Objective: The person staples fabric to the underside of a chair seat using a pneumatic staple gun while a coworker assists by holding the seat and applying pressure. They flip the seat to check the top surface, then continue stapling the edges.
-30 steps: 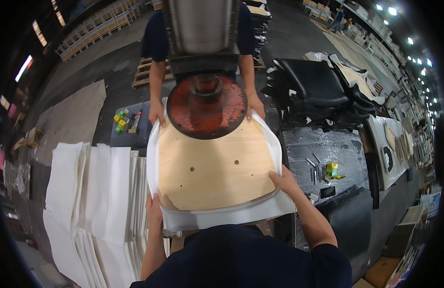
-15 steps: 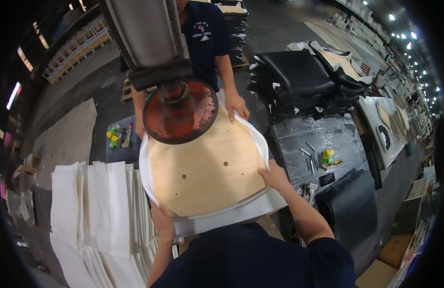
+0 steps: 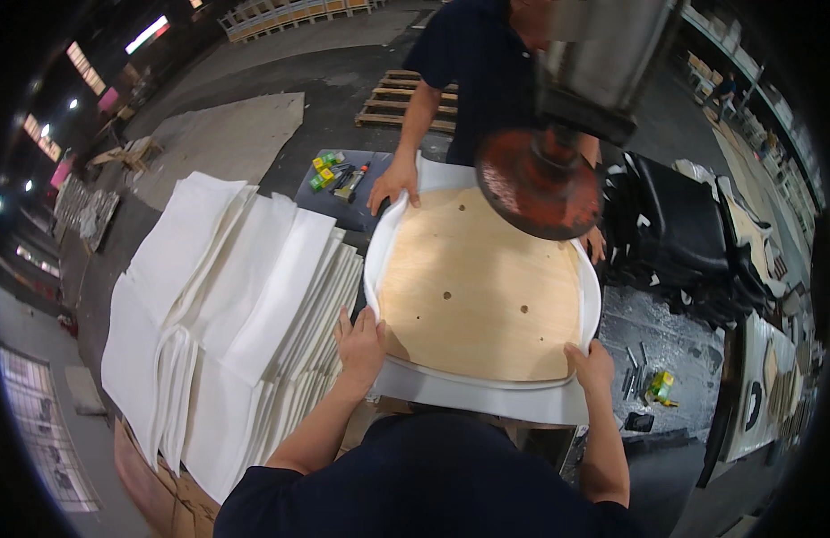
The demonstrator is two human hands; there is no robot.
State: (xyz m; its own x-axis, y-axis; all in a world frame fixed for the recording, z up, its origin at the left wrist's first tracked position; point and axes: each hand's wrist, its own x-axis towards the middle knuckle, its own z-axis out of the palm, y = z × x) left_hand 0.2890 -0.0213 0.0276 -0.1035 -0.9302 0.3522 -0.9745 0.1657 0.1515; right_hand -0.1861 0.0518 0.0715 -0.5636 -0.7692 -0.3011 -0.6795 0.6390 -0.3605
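View swung left over grey floor [image 3: 332, 90]; left fingers [image 3: 345, 324] spread against, right fingers [image 3: 596, 355] pinching, padded panel [image 3: 487, 280].

Two own hands [image 3: 359, 348], one panel [image 3: 487, 278], one disc [image 3: 530, 199]

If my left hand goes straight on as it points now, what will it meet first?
Probably the white padding around the wooden panel, which your left hand seems to touch; depth is unclear.

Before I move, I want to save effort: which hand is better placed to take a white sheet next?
Probably the left hand: it is at the wooden board's left edge, beside the white sheets. The right hand is at the board's lower right corner, farther away.
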